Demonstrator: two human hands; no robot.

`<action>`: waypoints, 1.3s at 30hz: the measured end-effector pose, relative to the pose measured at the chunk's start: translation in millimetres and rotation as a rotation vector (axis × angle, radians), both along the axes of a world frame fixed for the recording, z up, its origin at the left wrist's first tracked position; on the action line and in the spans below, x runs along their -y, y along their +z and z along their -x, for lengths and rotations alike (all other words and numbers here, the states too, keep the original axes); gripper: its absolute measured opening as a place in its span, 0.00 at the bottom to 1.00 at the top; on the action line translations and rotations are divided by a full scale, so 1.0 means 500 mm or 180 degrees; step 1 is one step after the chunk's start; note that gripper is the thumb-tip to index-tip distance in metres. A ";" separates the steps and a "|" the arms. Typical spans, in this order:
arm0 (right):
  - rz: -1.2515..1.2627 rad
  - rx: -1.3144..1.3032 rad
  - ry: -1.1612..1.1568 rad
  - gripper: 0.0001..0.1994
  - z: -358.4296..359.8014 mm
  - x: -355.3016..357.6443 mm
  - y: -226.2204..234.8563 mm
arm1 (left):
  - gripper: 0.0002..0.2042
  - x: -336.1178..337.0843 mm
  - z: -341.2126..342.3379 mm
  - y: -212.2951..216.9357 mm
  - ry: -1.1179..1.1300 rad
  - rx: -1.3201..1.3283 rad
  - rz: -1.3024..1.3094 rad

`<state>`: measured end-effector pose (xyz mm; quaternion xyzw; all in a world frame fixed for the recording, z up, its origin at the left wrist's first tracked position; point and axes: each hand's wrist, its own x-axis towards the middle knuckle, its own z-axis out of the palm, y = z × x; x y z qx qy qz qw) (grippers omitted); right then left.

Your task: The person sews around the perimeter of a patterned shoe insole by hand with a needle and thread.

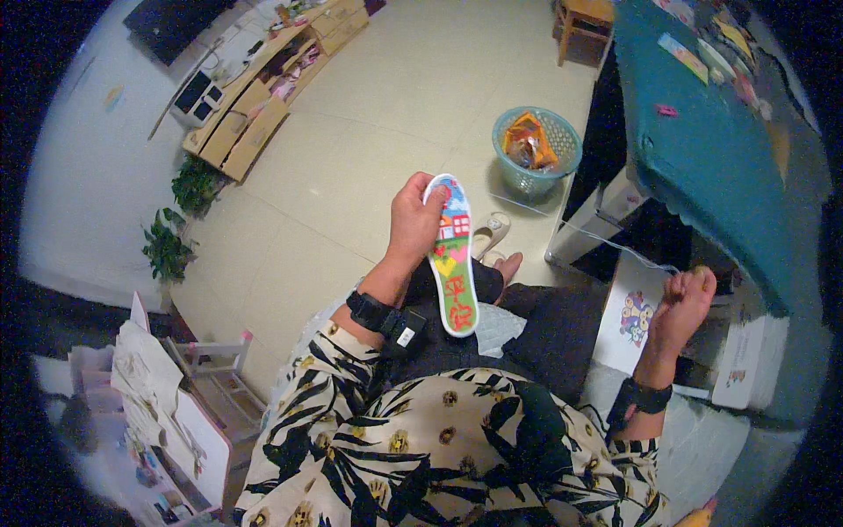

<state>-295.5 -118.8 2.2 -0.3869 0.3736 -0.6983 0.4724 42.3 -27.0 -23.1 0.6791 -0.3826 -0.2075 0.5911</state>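
My left hand (415, 220) grips the upper end of an embroidered shoe insole (455, 255), thumb on its face. The insole has a white rim and bright stitched pictures: houses, hearts, blue sky and red figures on green. Out to the right, my right hand (683, 307) is raised with its fingers closed on a pale thread (606, 239). That thread stretches leftward, past the basket's base, toward the insole; its far end is too faint to follow. Whether a needle is between the fingers cannot be made out.
A green table (702, 176) with scattered items stands at the right. A teal plastic basket (527, 180) holding an orange bag sits on the floor. Wooden drawers (255, 132) and plants (167, 246) line the left wall; a small chair (224, 378) is at lower left.
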 end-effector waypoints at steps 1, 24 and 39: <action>-0.0092 -0.0369 0.0169 0.05 -0.012 -0.007 0.004 | 0.06 -0.001 0.016 0.009 -0.0217 -0.0565 0.0011; 0.1638 -0.3185 0.1351 0.04 -0.258 -0.064 0.066 | 0.08 -0.014 0.122 0.077 -0.1296 -0.1716 -0.0021; 0.1503 -0.3077 0.1478 0.04 -0.264 -0.062 0.068 | 0.07 -0.013 0.126 0.080 -0.1278 -0.1752 -0.0100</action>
